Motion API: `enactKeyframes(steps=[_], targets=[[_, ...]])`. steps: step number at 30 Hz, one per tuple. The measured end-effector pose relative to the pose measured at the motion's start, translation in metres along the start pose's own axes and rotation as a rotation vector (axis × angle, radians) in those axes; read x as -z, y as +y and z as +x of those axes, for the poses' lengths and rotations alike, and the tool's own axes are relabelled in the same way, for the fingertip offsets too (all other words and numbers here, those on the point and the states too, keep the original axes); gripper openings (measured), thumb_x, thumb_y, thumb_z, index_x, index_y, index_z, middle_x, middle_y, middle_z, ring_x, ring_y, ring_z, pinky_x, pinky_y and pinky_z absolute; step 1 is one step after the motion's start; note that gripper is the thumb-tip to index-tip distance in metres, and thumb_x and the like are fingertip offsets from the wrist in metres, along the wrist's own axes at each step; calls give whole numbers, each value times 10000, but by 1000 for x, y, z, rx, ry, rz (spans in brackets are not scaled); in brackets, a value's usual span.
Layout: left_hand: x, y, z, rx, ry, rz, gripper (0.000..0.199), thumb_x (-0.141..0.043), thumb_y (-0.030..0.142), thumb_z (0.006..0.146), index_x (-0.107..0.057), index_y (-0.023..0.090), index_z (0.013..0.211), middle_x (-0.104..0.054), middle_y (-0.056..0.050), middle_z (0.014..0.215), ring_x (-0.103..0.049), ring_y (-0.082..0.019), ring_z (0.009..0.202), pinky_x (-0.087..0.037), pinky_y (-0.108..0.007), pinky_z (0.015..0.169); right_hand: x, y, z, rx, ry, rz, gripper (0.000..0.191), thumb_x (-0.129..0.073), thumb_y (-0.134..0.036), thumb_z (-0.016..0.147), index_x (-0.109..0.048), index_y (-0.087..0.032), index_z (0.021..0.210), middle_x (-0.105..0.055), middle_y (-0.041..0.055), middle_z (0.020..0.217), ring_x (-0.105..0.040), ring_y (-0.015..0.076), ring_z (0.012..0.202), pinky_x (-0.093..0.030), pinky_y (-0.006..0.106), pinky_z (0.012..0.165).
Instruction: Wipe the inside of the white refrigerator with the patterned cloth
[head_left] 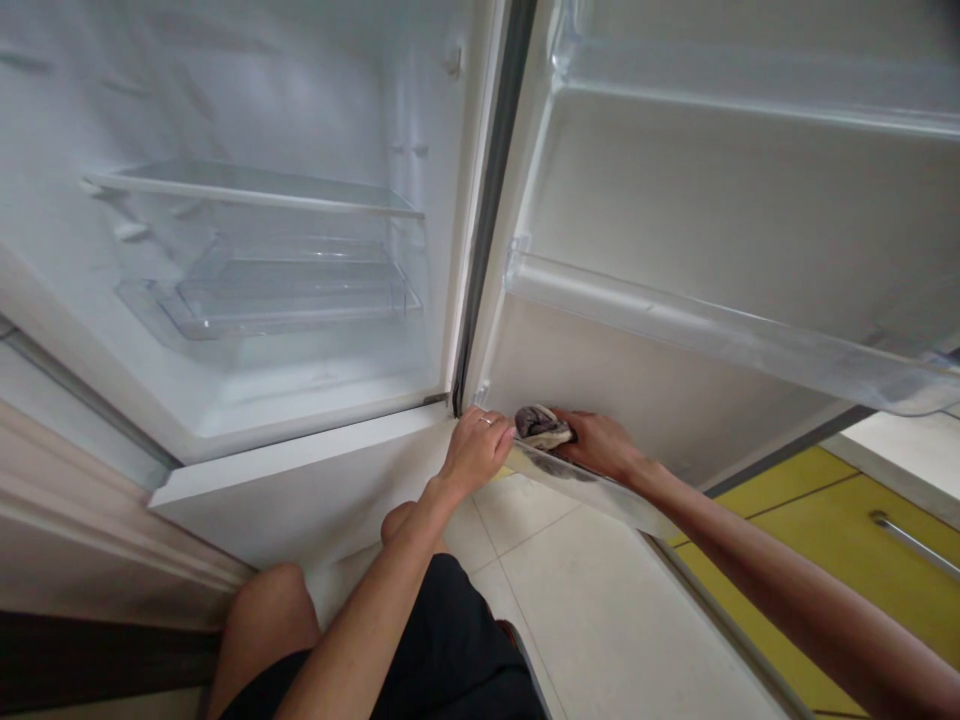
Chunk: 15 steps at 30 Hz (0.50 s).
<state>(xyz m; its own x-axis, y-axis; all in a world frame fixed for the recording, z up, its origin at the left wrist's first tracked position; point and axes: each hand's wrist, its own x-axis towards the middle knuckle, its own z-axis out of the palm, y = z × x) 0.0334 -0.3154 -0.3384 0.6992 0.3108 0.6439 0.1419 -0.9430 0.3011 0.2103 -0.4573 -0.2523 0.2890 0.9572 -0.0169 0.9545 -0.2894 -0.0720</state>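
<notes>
Left hand [480,447]: curled over the left end of a transparent bin's [592,492] rim. Right hand [600,440]: bunched around crumpled grey cloth [538,424], at that bin's left end. Door [720,200]: smooth, white, swung wide. Room: tiled floor [600,600] below, toward yellow drawers [832,560], right. Fridge [315,100], far left: flat shelf [255,185], plastic tray [300,318].

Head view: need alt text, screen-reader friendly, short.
A person's right hand holds a crumpled cloth at the lowest clear door bin of an open fridge, while the left hand grips the bin's end near the hinge. Inside the fridge are a shelf and a clear tray.
</notes>
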Motion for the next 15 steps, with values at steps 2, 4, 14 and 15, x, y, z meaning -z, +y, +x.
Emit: enactKeyframes(steps=[2,4,14,15], targets=[[-7,-3,-3,24,75,-22,365,-440,311,1032,-614,157,1313,-719,-136,1229,-659,-271,1135,-506,-483,1025,-7,-14,19,23,77,67,476,-586,-348,880,-640,-287,1349,-747,57,1225,-719,283,1081,-522,313,859],[-15,-5,-7,53,158,-16,520,-454,339,1026,-418,150,1509,-590,-184,1444,-570,-289,1324,-470,-496,1107,-13,-26,37,31,144,138,507,-579,-319,875,-622,-269,1377,-747,65,1225,-722,282,1078,-526,321,890],[-27,-2,-8,125,218,31,838,-449,346,1018,87,169,1638,-235,-244,1681,-264,-323,1563,-373,-528,1213,-18,-37,52,34,325,530,559,-561,-328,905,-567,-198,1449,-656,44,1396,-637,255,1261,-479,356,1096],[-28,-2,-8,130,217,30,848,-449,356,1019,103,170,1635,-230,-243,1683,-264,-324,1563,-373,-531,1213,-17,-36,49,22,349,532,563,-549,-341,917,-553,-197,1461,-646,48,1409,-629,263,1270,-478,372,1101]])
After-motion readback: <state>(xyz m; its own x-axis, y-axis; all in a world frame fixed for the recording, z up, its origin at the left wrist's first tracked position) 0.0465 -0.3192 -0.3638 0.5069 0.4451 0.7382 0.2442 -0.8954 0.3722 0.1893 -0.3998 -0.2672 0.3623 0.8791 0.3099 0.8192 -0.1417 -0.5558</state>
